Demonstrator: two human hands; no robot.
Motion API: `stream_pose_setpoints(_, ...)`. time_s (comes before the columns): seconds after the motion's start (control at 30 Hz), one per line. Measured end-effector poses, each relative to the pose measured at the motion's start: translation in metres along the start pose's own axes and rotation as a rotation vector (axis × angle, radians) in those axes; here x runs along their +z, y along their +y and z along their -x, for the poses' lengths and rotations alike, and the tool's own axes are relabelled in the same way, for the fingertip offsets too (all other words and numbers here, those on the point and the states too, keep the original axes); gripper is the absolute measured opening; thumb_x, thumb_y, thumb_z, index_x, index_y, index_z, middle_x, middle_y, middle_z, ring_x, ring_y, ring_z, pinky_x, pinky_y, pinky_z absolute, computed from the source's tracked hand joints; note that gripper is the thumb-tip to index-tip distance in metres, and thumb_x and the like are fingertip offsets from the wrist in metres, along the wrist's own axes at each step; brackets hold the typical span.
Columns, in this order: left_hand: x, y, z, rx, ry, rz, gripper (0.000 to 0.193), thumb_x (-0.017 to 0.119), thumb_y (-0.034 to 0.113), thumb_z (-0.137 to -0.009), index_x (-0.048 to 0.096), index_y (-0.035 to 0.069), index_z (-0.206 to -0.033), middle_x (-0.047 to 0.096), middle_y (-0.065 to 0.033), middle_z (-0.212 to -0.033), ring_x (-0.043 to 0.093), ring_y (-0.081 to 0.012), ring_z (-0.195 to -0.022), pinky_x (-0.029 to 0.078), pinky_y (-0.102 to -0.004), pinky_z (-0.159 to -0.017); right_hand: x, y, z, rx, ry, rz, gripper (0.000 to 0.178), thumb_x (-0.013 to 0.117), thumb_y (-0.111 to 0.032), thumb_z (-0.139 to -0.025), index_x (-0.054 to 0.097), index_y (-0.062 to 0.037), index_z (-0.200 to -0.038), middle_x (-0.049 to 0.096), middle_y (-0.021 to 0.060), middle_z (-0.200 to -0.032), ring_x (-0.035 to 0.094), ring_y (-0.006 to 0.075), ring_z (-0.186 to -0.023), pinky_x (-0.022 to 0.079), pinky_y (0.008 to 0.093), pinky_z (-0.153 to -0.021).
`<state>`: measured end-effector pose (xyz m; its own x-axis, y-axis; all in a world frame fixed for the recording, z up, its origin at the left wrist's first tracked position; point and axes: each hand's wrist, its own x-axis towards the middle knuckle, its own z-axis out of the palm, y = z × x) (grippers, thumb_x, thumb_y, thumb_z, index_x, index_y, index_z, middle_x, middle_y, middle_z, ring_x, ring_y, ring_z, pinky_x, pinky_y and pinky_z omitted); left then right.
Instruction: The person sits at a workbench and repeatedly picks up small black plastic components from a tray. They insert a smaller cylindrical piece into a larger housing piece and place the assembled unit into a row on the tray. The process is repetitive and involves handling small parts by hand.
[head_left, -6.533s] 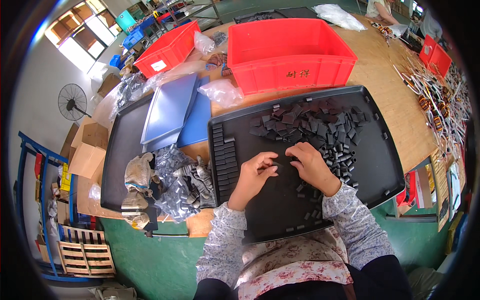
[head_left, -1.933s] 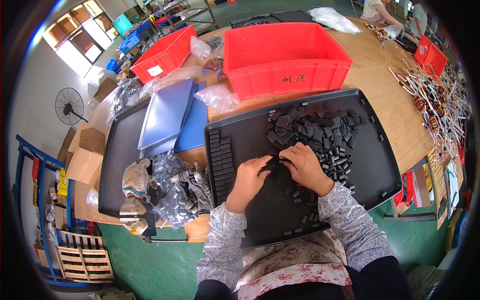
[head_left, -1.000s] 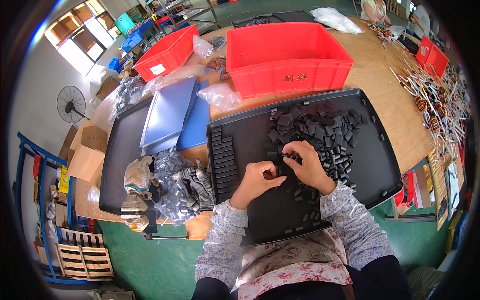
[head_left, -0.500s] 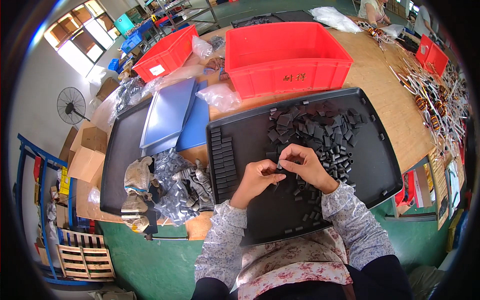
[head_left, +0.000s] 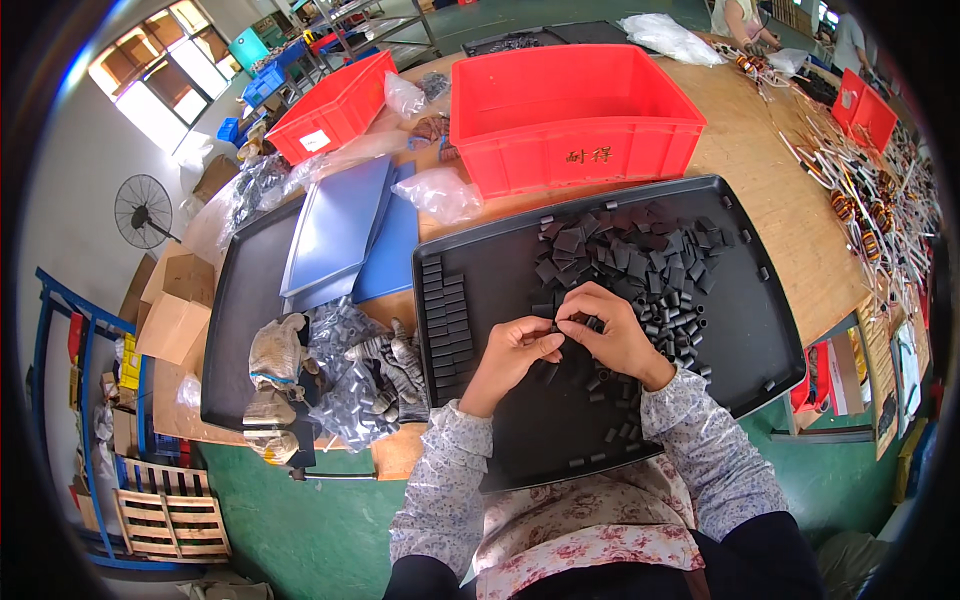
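Observation:
Over the middle of a black tray, my left hand and my right hand meet fingertip to fingertip. Both are closed in a pinch on a small black piece, mostly hidden by the fingers. Beyond and beside my right hand lie a heap of flat black squares and many short black tubes. Some tubes lie loose below my right wrist. Along the tray's left wall, short black pieces stand in neat columns, left of my left hand.
A large red bin stands behind the tray, a smaller red bin to its left. Blue sheets, work gloves and a clear bag of grey pieces lie left. Wired parts are piled right; another person is beyond.
My fingertips have drawn closer together around the small piece. My left thumb has shifted slightly up and left; the forearms have barely moved.

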<state>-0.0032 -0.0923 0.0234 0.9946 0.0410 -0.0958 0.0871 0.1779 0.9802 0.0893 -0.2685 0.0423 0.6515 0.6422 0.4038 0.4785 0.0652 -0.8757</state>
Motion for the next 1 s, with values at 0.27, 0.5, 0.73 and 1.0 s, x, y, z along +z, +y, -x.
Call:
stream_pose_setpoints(0.27, -0.012, -0.002, -0.004, 0.041, 0.035, -0.062, 0.026, 0.068, 0.011, -0.095, 0.066, -0.002, -0.117, 0.070, -0.0079, -0.098, 0.067, -0.0127, -0.082, 0.056, -0.0260, -0.075, 0.001, 0.013, 0.003, 0.241, 0.101, -0.270, 0.005, 0.067, 0.000, -0.091, 0.067, -0.0030, -0.096, 0.063, -0.0032, -0.082, 0.057, 0.0039, -0.076, 0.046, 0.0208, -0.066)
stream_pose_setpoints(0.5, -0.088, 0.041, -0.039, 0.399, 0.375, -0.644, 0.035, 0.065, -0.003, -0.089, 0.071, 0.008, -0.121, 0.073, -0.0109, -0.102, 0.069, -0.0220, -0.087, 0.054, -0.0278, -0.079, 0.000, 0.021, 0.001, 0.268, 0.202, -0.161, 0.003, 0.067, -0.001, -0.090, 0.066, -0.0026, -0.092, 0.064, -0.0033, -0.078, 0.057, 0.0034, -0.071, 0.046, 0.0212, -0.065)
stream_pose_setpoints(0.73, -0.131, 0.026, -0.057, 0.491, 0.333, -1.259, 0.027, 0.069, -0.002, -0.081, 0.077, 0.010, -0.104, 0.072, -0.0114, -0.103, 0.063, -0.0352, -0.094, 0.052, -0.0406, -0.087, 0.000, 0.017, 0.000, 0.224, 0.187, -0.081, 0.004, 0.069, -0.002, -0.089, 0.067, -0.0021, -0.092, 0.067, 0.0002, -0.078, 0.059, 0.0055, -0.068, 0.048, 0.0238, -0.064)
stream_pose_setpoints(1.0, -0.118, 0.018, -0.048, 0.389, 0.476, -1.369, 0.027, 0.073, 0.008, -0.082, 0.077, 0.017, -0.107, 0.071, -0.0035, -0.109, 0.057, -0.0281, -0.108, 0.043, -0.0436, -0.095, 0.002, 0.015, 0.003, 0.214, 0.151, -0.032, 0.004, 0.068, -0.002, -0.089, 0.066, -0.0014, -0.093, 0.067, 0.0012, -0.078, 0.058, 0.0064, -0.067, 0.048, 0.0242, -0.063)
